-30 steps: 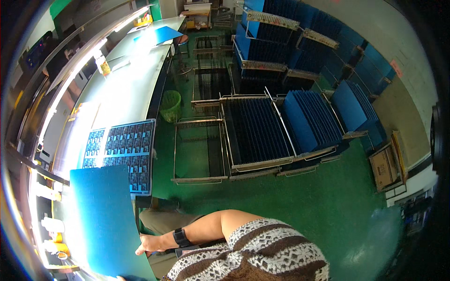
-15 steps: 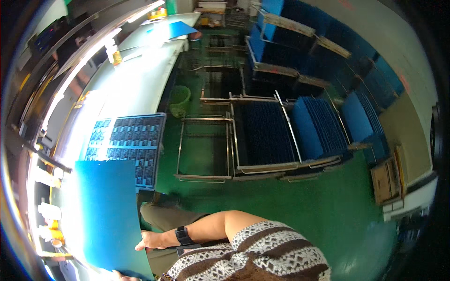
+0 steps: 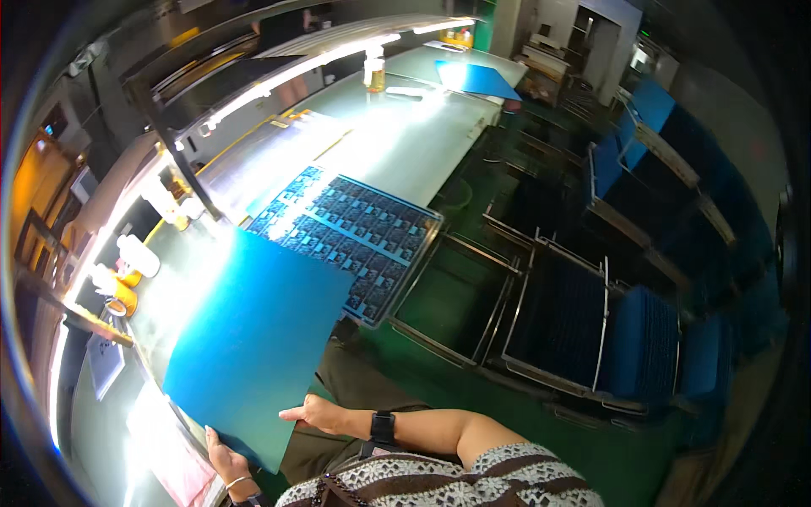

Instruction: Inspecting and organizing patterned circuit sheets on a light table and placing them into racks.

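A large plain blue panel [image 3: 253, 329] is tilted in front of me, held by its near end. My left hand [image 3: 225, 461] is closed on its near left edge, thumb on the upper face and the other fingers mostly hidden. At the right edge near my lap, my right hand [image 3: 314, 415] grips the same panel with its thumb on top; the fingers underneath are out of sight. Just beyond the panel lies a blue board with rows of dark printed patterns [image 3: 380, 224], partly covered by it.
A lit worktable [image 3: 405, 127] runs away from me, carrying another blue sheet [image 3: 478, 82] and a bottle [image 3: 374, 69]. White and yellow bottles [image 3: 138, 255] stand at the left. Metal racks [image 3: 439, 342] and stacked blue panels [image 3: 638, 338] fill the right on the green floor.
My view has turned left, so the table and racks appear farther right. My left hand shows more fully now. Both hands keep hold of the blue panel.
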Available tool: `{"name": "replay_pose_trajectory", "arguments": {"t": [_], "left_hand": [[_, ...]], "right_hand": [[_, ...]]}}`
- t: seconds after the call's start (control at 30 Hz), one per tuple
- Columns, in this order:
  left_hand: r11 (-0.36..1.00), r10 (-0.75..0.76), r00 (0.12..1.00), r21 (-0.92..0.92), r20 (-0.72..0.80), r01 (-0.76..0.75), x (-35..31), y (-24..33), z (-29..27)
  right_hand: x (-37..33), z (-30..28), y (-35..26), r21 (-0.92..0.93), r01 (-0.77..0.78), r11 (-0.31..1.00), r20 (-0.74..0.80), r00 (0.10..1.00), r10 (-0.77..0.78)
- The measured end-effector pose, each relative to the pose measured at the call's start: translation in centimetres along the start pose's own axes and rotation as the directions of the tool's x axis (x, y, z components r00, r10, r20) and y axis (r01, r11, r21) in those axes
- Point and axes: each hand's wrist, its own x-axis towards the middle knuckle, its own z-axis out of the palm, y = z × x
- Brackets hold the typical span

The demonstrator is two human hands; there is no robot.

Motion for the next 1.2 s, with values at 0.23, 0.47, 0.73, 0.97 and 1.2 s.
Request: {"name": "replay_pose_trajectory", "arguments": {"t": [0.23,0.47,0.73,0.97,1.2], "left_hand": [[0.960,0.172,0.887,0.130,0.428,-0.249,-4.3,-0.3,2.2],[0.943,-0.162,0.983,0.280,-0.085,0.180,-5.3,2.8,12.4],[0.918,-0.214,0.970,0.363,0.118,0.159,-6.5,3.7,18.3],[0.916,-0.241,0.926,0.385,0.290,0.118,-7.8,4.1,22.3],[0.924,-0.245,0.863,0.374,0.441,0.071,-9.1,4.8,25.1]], "right_hand": [[0.3,0.7,0.2,-0.039,0.043,0.998,-0.032,0.998,-0.045],[-0.5,1.2,-0.6,-0.045,0.056,0.997,0.071,0.996,-0.053],[0.4,1.0,0.0,-0.090,-0.022,0.996,0.129,0.991,0.033],[0.6,0.0,-0.1,-0.052,0.026,0.998,0.114,0.993,-0.020],[0.0,-0.1,-0.7,-0.084,0.087,0.993,0.120,0.990,-0.077]]}}
